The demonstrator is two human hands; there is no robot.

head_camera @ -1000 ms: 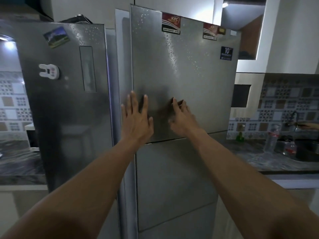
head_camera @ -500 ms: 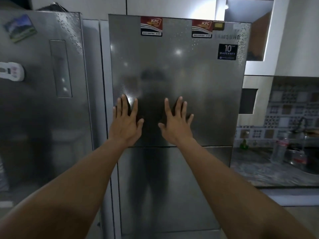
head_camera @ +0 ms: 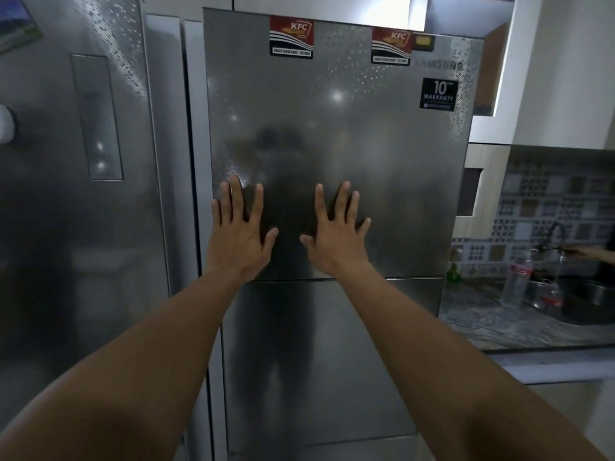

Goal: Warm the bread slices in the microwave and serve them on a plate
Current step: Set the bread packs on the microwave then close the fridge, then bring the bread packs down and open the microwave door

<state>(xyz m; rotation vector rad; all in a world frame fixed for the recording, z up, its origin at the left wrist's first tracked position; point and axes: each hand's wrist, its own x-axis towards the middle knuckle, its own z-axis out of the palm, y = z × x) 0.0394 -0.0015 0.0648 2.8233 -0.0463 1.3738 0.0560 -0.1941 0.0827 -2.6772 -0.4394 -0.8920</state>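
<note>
Nearest the camera, two bare forearms reach forward and end in the left hand (head_camera: 238, 239) and the right hand (head_camera: 336, 237), both spread flat with fingers apart and palms pressed on the lower part of the upper refrigerator door (head_camera: 332, 144); neither hand holds anything. The door sits flush with the cabinet and looks closed, so the person appears to be at the very outset or between steps: no bread slices, no plate and no microwave can be made out anywhere in the view, and nothing shows that any warming or serving has been done. By that judgement, almost the whole task remains: getting the bread, heating it and plating it. Where the bread lies cannot be told; it may be behind the door under the hands, but that is only a guess. Just below the hands runs the seam to the lower door (head_camera: 326, 361). To the left of the left hand stands a second steel refrigerator (head_camera: 83, 227). Farther off, to the right of the right hand, a worktop (head_camera: 499, 331) carries a clear plastic bottle (head_camera: 517, 277) near a sink (head_camera: 585, 304), with patterned wall tiles (head_camera: 549, 207) behind.
</note>
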